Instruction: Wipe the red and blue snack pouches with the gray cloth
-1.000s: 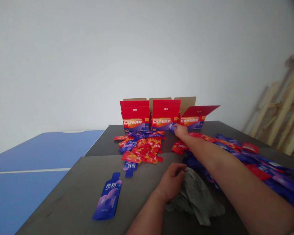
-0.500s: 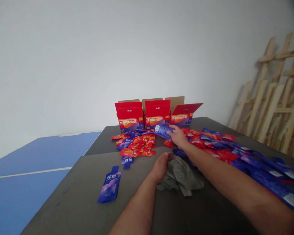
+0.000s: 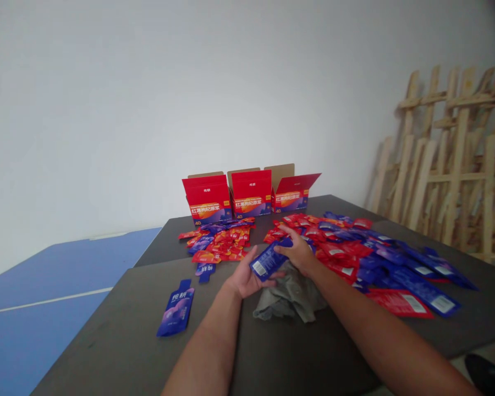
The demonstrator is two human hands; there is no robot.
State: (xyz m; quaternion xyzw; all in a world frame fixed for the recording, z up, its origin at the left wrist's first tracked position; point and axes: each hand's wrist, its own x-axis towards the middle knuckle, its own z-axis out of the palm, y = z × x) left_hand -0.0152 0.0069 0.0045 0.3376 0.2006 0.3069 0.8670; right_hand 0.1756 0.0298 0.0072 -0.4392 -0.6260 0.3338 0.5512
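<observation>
A blue pouch (image 3: 268, 260) with a white label slants between my two hands above the table. My right hand (image 3: 297, 252) pinches its upper right end between thumb and fingers. Under the pouch's lower left end lies my left hand (image 3: 249, 276), palm up with fingers spread. A crumpled grey cloth (image 3: 289, 297) rests on the table just beneath and right of the hands. One blue pouch (image 3: 177, 311) lies alone to the left. Red and blue pouches form a small pile (image 3: 223, 242) behind my left hand and a larger pile (image 3: 346, 247) to the right.
Three open red boxes (image 3: 207, 201) stand in a row at the back of the dark table (image 3: 119, 330). A blue surface (image 3: 45, 308) with white lines is at the left. Wooden frames (image 3: 457, 165) lean against the wall at the right.
My right hand has brought the blue pouch down and nearer to my left hand. My left hand has left the cloth's edge and turned palm up under the pouch. The view has shifted slightly right.
</observation>
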